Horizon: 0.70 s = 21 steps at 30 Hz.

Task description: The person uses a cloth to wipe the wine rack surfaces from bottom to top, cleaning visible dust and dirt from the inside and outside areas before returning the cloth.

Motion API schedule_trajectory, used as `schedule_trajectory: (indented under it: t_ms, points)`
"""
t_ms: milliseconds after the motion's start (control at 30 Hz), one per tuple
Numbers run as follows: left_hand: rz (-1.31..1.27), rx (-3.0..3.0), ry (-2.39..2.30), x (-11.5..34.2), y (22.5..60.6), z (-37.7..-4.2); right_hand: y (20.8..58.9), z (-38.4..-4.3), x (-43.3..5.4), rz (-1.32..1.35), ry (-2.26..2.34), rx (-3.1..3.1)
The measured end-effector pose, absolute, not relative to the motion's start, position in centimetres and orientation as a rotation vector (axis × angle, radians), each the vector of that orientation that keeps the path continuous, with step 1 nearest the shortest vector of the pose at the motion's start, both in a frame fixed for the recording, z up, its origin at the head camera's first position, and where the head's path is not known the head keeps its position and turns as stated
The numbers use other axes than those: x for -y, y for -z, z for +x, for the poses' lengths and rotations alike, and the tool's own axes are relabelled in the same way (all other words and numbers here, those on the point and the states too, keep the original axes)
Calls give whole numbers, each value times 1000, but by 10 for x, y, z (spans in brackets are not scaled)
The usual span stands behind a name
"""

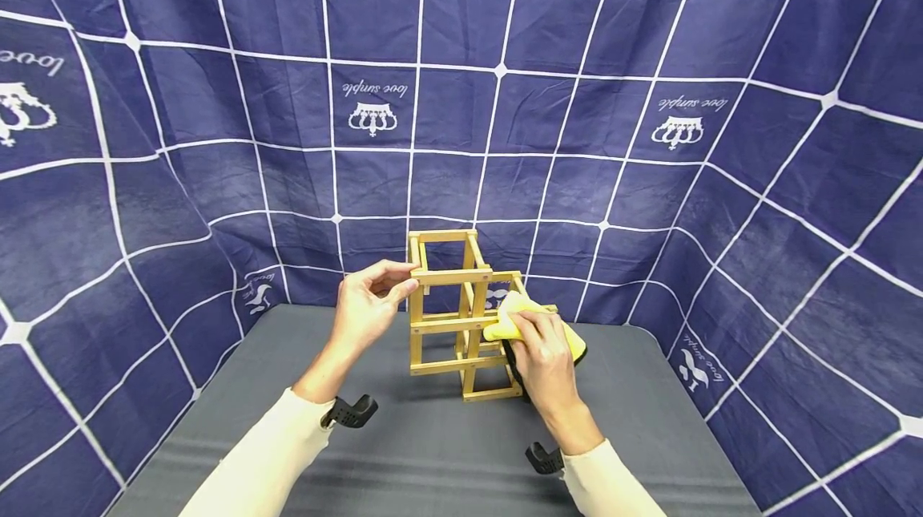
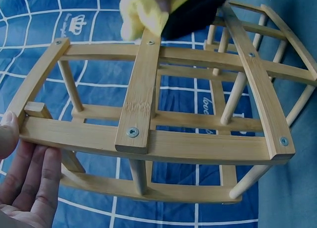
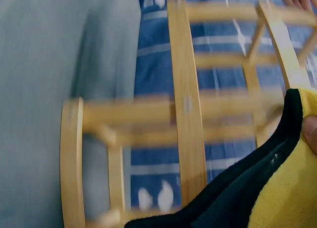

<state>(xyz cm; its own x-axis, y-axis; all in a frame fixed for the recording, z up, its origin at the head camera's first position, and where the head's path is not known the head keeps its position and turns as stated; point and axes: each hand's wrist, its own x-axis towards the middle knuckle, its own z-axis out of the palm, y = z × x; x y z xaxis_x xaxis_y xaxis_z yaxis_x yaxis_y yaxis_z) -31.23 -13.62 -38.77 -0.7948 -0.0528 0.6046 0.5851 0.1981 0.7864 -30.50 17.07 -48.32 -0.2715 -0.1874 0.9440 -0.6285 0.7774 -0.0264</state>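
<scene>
A light wooden rack [image 1: 449, 325] of slats and round rods stands in the middle, stepped down on its right side. My left hand [image 1: 364, 307] pinches the rack's upper left corner; in the left wrist view its thumb is on one side of the slat and the fingers [image 2: 47, 181] below. My right hand [image 1: 546, 361] grips a yellow cloth [image 1: 513, 304] with a black edge and dark underside, held against the rack's right part. In the right wrist view the cloth [image 3: 287, 193] hides part of the slats, and only a bit of the thumb shows.
The rack stands on a dark grey tabletop [image 1: 404, 445]. Blue cloth walls [image 1: 447, 116] with a white grid and crown prints surround it at the back and sides. Each wrist carries a black strap mount [image 1: 351, 412].
</scene>
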Motion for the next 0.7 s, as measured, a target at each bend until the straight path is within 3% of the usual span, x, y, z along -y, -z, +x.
schedule_trajectory:
  t_ms: [700]
  points:
    - [-518, 1996, 1615, 133, 386, -307, 475, -295, -54, 814, -509, 1745]
